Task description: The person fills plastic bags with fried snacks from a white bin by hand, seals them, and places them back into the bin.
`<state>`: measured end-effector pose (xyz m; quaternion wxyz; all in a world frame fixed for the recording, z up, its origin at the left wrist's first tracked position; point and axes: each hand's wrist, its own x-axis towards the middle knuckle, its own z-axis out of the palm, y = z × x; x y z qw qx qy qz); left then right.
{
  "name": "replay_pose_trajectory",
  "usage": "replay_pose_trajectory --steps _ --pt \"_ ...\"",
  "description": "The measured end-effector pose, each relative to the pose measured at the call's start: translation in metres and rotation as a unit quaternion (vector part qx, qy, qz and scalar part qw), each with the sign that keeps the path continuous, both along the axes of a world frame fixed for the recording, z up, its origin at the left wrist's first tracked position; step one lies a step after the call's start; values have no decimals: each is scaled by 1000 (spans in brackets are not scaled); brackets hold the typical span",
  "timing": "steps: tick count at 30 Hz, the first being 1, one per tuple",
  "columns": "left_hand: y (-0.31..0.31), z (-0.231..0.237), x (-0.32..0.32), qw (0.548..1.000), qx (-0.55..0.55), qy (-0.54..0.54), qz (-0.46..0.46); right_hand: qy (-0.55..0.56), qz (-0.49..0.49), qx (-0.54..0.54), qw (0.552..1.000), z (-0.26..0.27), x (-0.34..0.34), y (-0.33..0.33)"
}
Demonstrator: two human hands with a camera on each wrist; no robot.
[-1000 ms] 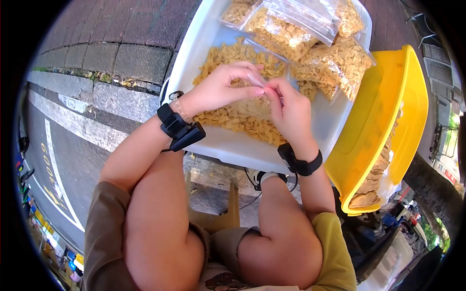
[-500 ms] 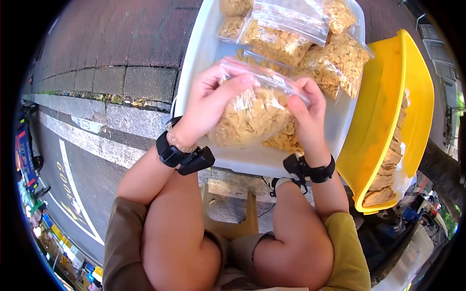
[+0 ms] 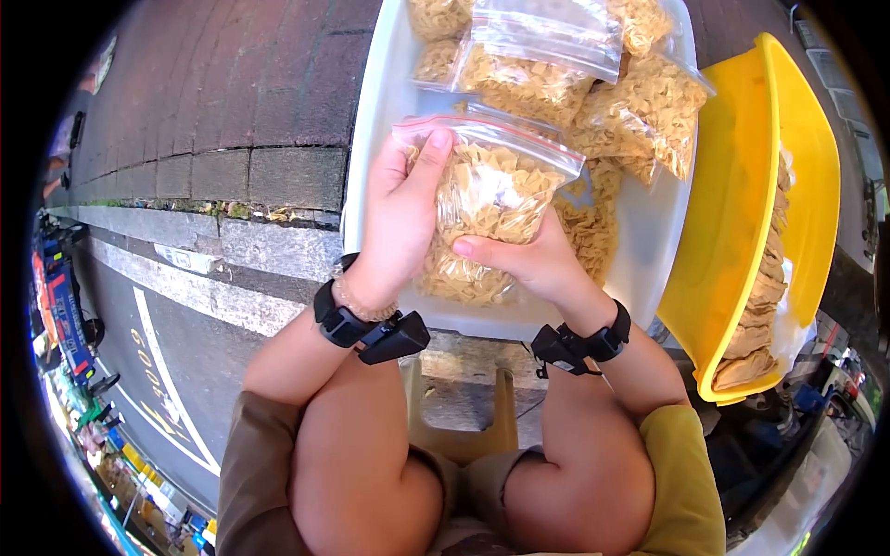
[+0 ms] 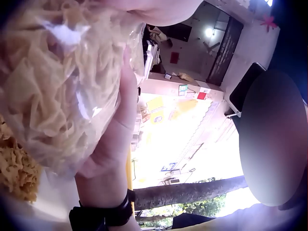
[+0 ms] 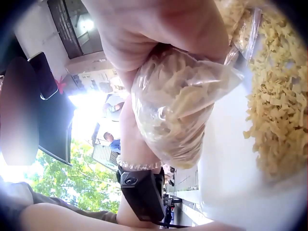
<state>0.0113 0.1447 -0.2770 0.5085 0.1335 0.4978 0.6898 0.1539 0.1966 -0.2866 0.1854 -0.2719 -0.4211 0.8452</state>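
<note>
A clear zip bag with a red line along its top edge is filled with pale tan, flat, curled flakes. It is held up over the near part of a white tub. My left hand grips the bag's upper left side, thumb on the front just below the zip strip. Lower down, my right hand holds the bag's right side, its thumb pressed across the front. In the right wrist view the bag's bottom corner bulges below the hand. Loose flakes lie in the tub behind the bag.
Several filled zip bags are piled at the tub's far end. To the right stands a yellow bin with brown folded sheets inside. A beige stool shows between the person's legs; a stone kerb runs along the left.
The bag has been raised from low over the loose flakes and now faces the head camera. My right hand has slid from its top edge down to its lower right side.
</note>
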Motion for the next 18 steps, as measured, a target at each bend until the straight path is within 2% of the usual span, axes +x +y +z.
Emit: replay_pose_trajectory --steps 2,4,6,9,10,12,14,15,16,18 --pt "0 -6 2 993 1 117 24 -36 -13 5 999 -3 0 -4" --pt "1 -4 5 991 6 133 36 -37 -13 5 999 -7 0 -3" --pt "1 -7 7 978 23 201 49 -39 -12 6 999 -11 -1 -1" --pt "3 -7 5 973 39 223 39 -5 -51 20 998 -16 -3 -2" --pt "3 -6 4 973 40 222 38 -8 -50 20 999 -18 -5 -2" --pt "3 -5 0 993 -2 110 48 -10 -50 22 998 -15 -5 -1" --pt "0 -5 -6 993 -3 107 43 -8 8 -14 1000 -3 -4 6" --pt "-1 -2 -9 994 -5 103 40 -6 5 -11 1000 4 -2 10" --pt "-2 5 -11 994 0 105 36 -7 36 -28 999 13 4 16" --pt "-4 32 -19 999 25 22 -11 -4 66 -28 997 37 12 28"
